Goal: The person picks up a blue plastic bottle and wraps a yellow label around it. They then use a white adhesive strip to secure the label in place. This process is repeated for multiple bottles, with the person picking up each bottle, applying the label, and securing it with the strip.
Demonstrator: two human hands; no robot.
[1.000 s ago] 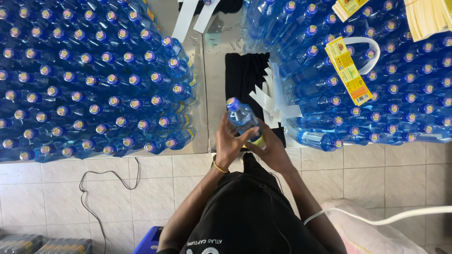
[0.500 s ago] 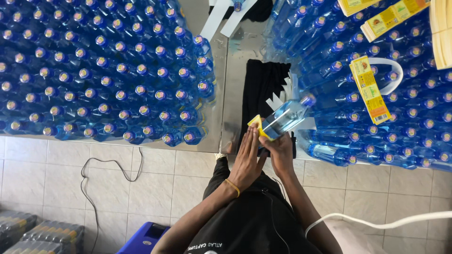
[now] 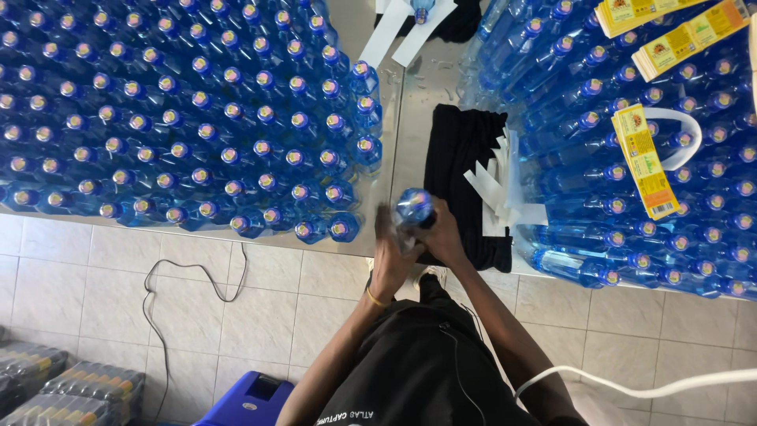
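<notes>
A blue plastic bottle (image 3: 413, 209) stands upright between both my hands at the table's near edge. My left hand (image 3: 391, 256) presses against its left side, a gold bangle on that wrist. My right hand (image 3: 441, 237) wraps around its right side. Its base and any label are hidden by my fingers. White backing strips (image 3: 495, 189) lie on a black cloth (image 3: 457, 158) just beyond the bottle.
Several upright blue bottles (image 3: 181, 118) fill the table's left part. More bottles (image 3: 631, 189) lie stacked at the right, with yellow label sheets (image 3: 645, 162) on top. A black cable (image 3: 197, 276) trails on the tiled floor; a blue box (image 3: 252, 398) and wrapped packs (image 3: 63, 390) stand lower left.
The bottle was tilted sideways toward the right half a second ago and now stands upright between my hands. The view has shifted slightly.
</notes>
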